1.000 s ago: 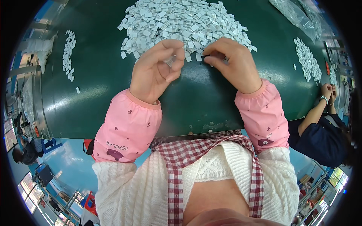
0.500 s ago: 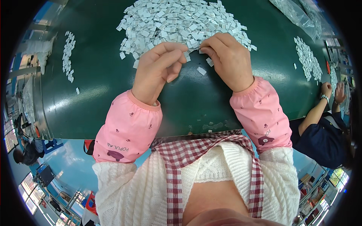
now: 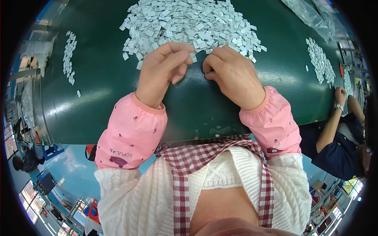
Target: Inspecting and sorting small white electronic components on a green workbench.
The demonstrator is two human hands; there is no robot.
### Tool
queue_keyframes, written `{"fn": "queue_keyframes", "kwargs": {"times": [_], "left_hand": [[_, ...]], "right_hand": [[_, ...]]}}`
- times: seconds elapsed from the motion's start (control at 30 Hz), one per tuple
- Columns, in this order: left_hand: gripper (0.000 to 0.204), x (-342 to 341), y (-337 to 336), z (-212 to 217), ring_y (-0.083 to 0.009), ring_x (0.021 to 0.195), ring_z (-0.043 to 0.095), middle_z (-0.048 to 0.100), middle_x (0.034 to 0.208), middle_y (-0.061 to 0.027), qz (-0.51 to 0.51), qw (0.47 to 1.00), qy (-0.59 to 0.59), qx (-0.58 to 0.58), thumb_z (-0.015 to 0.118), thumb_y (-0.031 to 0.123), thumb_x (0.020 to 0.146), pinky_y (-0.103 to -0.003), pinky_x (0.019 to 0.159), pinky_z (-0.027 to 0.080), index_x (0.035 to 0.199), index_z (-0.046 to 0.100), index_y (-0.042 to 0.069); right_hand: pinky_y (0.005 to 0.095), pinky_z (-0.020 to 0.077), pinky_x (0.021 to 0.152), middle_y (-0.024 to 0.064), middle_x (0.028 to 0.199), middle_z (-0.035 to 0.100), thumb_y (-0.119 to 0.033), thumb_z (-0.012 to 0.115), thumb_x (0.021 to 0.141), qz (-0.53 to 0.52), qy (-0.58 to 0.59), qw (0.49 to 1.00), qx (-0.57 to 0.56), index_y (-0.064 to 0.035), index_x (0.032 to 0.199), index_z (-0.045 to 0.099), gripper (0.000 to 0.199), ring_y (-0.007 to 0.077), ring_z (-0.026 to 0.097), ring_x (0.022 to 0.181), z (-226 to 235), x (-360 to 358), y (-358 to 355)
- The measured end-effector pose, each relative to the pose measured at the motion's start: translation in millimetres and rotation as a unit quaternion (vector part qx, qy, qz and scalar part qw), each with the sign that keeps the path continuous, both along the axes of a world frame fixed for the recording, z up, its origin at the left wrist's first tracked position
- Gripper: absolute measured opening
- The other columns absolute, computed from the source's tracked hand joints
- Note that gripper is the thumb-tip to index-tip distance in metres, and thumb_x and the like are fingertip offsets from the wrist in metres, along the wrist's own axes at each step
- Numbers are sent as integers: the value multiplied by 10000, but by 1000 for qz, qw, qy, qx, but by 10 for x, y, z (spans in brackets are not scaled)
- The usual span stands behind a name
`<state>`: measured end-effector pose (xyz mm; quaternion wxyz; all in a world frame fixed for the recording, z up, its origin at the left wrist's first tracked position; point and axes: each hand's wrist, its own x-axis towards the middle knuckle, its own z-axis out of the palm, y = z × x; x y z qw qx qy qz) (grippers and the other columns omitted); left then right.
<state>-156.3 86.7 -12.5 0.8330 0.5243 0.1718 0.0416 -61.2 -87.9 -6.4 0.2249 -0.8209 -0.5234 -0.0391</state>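
A large heap of small, flat white rectangular pieces (image 3: pixel 177 27), some with rows of dark lines, is spread on the dark green table (image 3: pixel 193 106). At the heap's near edge, my left hand (image 3: pixel 163 70) is closed with fingers curled and thumb against the index finger. A white piece (image 3: pixel 193 58) shows beside its fingertips. My right hand (image 3: pixel 232 74) pinches low over the table just right of it, the fingertips turned down. What either hand's fingers hold, if anything, is hidden. Pink sleeve covers (image 3: pixel 132 131) are on both forearms.
Smaller groups of white pieces lie at the table's left (image 3: pixel 69 57) and right (image 3: pixel 321 63). Clear plastic bags (image 3: pixel 309 15) rest at the far right. A co-worker (image 3: pixel 338 137) in a dark top sits at the right side, one hand near the pieces there.
My right hand has come nearer and slightly left, off the heap's edge. The loose white pieces beside and below it are no longer visible. My left hand has barely moved.
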Motion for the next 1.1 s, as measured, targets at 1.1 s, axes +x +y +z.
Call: {"fn": "queue_keyframes", "kwargs": {"times": [1.1], "left_hand": [[119,-4,-162,-46,-50,645,474,631,783,-28,-10,977,-70,200,664,158,900,-168,500,307,948,686,52]], "right_hand": [[189,513,684,100,889,671,2,618,895,7,678,703,215,36,1075,658,187,114,612,709,44,202,-33]]}}
